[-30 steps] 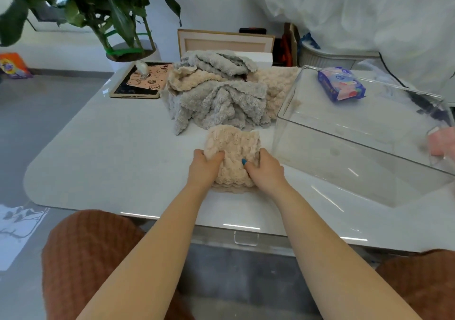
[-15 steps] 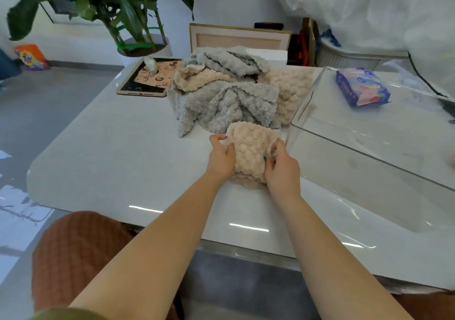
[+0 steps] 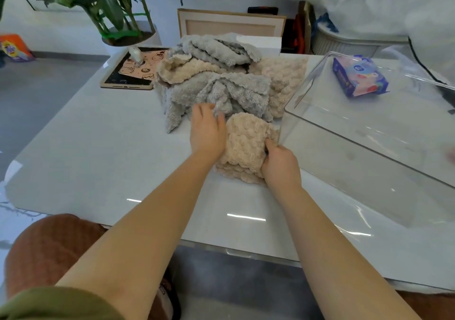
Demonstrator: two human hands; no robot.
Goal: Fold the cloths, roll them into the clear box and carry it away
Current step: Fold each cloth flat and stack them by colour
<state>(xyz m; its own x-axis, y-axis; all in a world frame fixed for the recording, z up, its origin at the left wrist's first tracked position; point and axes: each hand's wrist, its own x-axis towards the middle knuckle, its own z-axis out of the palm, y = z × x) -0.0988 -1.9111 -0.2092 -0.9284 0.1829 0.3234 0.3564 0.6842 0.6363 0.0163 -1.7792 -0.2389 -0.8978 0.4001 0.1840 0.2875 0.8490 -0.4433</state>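
A folded beige cloth (image 3: pixel 246 144) lies on the white table (image 3: pixel 98 147), just left of the clear box (image 3: pixel 369 152). My right hand (image 3: pixel 280 164) grips its near right corner, thumb on top. My left hand (image 3: pixel 208 130) lies along the cloth's left side, its fingers reaching onto the edge of the grey cloth (image 3: pixel 229 93) behind. That grey cloth is part of a loose heap with more beige cloths (image 3: pixel 285 80) and another grey one (image 3: pixel 216 48). The clear box stands open on the right with nothing of the cloths inside.
A blue packet of tissues (image 3: pixel 359 75) shows through the box's far side. A tablet (image 3: pixel 133 71) and a potted plant (image 3: pixel 118 11) stand at the table's back left. A framed panel (image 3: pixel 231 23) leans behind the heap. Brown chair seats (image 3: pixel 49 245) sit below the table edge.
The beige cloth has been pushed away from me toward the heap and the box. My left hand slid forward from the cloth's near side onto the grey cloth's edge.
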